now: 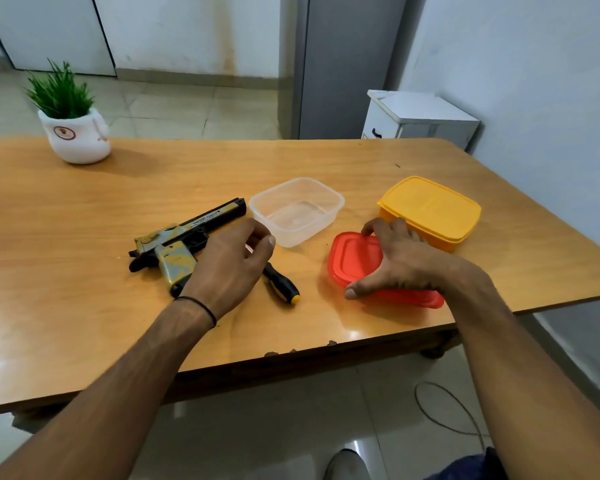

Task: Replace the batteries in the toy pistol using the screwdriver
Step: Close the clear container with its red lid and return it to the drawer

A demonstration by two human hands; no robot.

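The pistol [174,244] lies on the table [84,306], just left of the left hand [229,268]. That hand's fingers curl above the screwdriver [281,285]; I cannot tell whether they grasp it. The right hand [399,261] spans the red box [352,254], thumb and fingers grasping its edges.

The toy pistol [174,244] is black with gold-and-grey camouflage, the screwdriver [280,284] black and yellow; the red box [354,258] and yellow box [430,209] are plain.

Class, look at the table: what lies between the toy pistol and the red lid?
In the head view, the black-and-yellow screwdriver lies there, its shaft partly hidden under the left hand.
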